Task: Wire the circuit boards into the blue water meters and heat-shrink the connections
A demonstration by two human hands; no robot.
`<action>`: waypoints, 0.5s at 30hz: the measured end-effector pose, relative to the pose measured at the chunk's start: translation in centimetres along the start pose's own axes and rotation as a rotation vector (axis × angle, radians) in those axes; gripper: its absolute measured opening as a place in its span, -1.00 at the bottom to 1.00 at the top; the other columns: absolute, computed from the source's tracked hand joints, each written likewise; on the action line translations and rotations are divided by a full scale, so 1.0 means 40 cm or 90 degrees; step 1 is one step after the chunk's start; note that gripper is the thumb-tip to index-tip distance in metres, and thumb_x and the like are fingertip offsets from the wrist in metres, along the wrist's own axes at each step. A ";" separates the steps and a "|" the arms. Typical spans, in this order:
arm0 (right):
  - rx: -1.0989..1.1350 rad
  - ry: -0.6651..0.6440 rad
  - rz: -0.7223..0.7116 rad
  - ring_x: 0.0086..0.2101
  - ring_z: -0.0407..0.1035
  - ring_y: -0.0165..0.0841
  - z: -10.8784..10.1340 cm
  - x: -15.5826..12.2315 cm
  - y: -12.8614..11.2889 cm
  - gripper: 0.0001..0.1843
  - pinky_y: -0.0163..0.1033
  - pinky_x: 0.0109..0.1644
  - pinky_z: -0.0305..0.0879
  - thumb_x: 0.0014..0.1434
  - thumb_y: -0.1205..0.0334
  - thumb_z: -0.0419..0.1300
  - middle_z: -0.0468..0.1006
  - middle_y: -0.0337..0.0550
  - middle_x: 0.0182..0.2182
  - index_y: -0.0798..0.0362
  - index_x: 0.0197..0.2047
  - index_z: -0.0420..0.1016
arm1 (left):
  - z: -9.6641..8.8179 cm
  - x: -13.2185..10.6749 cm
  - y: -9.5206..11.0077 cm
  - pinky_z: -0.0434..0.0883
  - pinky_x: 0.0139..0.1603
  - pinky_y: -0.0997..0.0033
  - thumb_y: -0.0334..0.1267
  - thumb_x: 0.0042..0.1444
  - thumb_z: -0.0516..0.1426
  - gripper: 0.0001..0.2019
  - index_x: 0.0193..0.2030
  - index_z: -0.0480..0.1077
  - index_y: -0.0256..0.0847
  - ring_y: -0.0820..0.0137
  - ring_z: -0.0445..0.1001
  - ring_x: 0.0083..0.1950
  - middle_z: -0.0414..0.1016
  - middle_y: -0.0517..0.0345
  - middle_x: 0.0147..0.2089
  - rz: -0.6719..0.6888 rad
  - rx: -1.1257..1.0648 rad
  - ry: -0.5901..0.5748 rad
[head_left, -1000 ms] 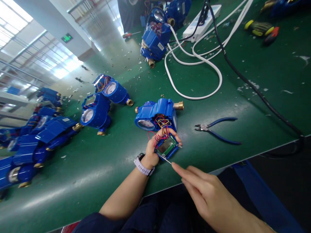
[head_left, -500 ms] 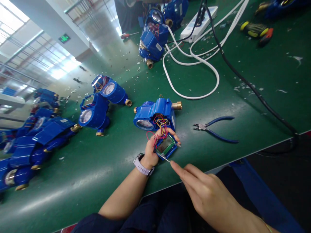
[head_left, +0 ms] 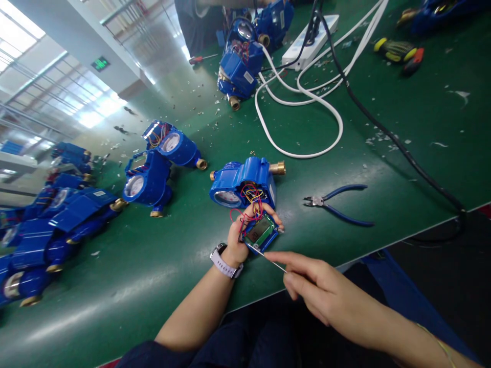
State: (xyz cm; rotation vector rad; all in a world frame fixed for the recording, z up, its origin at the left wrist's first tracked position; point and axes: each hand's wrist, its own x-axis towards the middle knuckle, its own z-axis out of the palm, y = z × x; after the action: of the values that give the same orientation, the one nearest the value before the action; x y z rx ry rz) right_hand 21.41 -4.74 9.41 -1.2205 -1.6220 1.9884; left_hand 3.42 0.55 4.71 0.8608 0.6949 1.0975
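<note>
My left hand (head_left: 238, 239) is closed around a small display circuit board (head_left: 261, 230) in a blue housing, its screen facing up. Red, black and yellow wires (head_left: 253, 197) run from the board into the open compartment of a blue water meter (head_left: 243, 179) lying just beyond. My right hand (head_left: 312, 286) grips a screwdriver, its handle hidden in the palm. The thin metal shaft (head_left: 274, 263) shows below my stretched index finger, and its tip is at the board's near-left edge.
Diagonal cutting pliers (head_left: 337, 204) lie spread to the right. Several more water meters (head_left: 148, 179) stand left and at the back. A white cable (head_left: 339, 128), a power strip (head_left: 310, 43), a black cable (head_left: 378, 125) and a yellow-black screwdriver (head_left: 397, 51) occupy the far right side.
My right hand has shifted back along the screwdriver, so more of the shaft shows, and its index finger now lies along it. The left hand holds the board in nearly the same place.
</note>
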 end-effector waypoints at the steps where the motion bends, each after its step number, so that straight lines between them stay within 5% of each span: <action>1: 0.024 -0.018 0.020 -0.65 0.20 -0.53 0.003 0.001 0.003 -0.48 -0.42 -0.62 0.17 0.33 0.25 -0.08 0.45 -0.30 -0.47 0.01 0.32 0.29 | 0.000 0.000 -0.002 0.47 -0.08 0.12 0.31 0.03 0.06 -0.38 -0.12 0.40 -0.28 0.19 0.50 -0.22 0.50 -0.06 -0.24 0.005 -0.002 0.003; 3: -0.016 0.001 -0.020 -0.62 0.25 -0.50 0.018 0.000 0.016 -0.48 -0.41 -0.56 0.26 0.35 0.26 -0.10 0.44 -0.28 -0.48 0.05 0.33 0.27 | 0.001 -0.001 -0.006 0.46 -0.08 0.12 0.30 0.05 0.06 -0.40 -0.12 0.40 -0.28 0.19 0.50 -0.23 0.50 -0.06 -0.24 0.011 -0.007 0.020; 6: -0.274 0.125 -0.207 -0.39 0.47 -0.37 0.044 -0.006 0.048 -0.46 -0.27 -0.25 0.48 0.30 0.41 -0.11 0.56 -0.10 -0.35 0.11 0.30 0.31 | 0.005 -0.002 -0.013 0.45 -0.07 0.11 0.28 0.07 0.05 -0.41 -0.12 0.40 -0.27 0.19 0.51 -0.22 0.50 -0.05 -0.24 0.021 -0.017 0.042; 11: -0.677 0.234 -0.356 -0.60 0.42 -0.35 0.050 -0.015 0.070 -0.26 -0.28 -0.62 0.37 0.01 0.64 -0.09 0.55 -0.09 -0.39 0.20 0.27 0.35 | 0.013 -0.001 -0.014 0.44 -0.06 0.12 0.28 0.09 0.03 -0.42 -0.12 0.41 -0.26 0.20 0.49 -0.22 0.50 -0.04 -0.24 0.040 -0.006 0.054; 15: -0.652 0.237 -0.328 -0.57 0.46 -0.34 0.043 -0.015 0.054 -0.28 -0.28 -0.58 0.42 0.05 0.63 -0.10 0.57 -0.10 -0.38 0.15 0.27 0.35 | 0.016 -0.001 -0.012 0.43 -0.07 0.13 0.27 0.08 0.03 -0.43 -0.14 0.41 -0.26 0.19 0.49 -0.23 0.50 -0.04 -0.26 0.036 0.010 0.070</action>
State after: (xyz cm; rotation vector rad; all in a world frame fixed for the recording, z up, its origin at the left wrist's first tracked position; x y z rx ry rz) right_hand 21.05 -6.95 7.71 -1.1442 -2.4658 0.5282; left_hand 4.15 0.25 4.63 0.8415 0.7750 1.1979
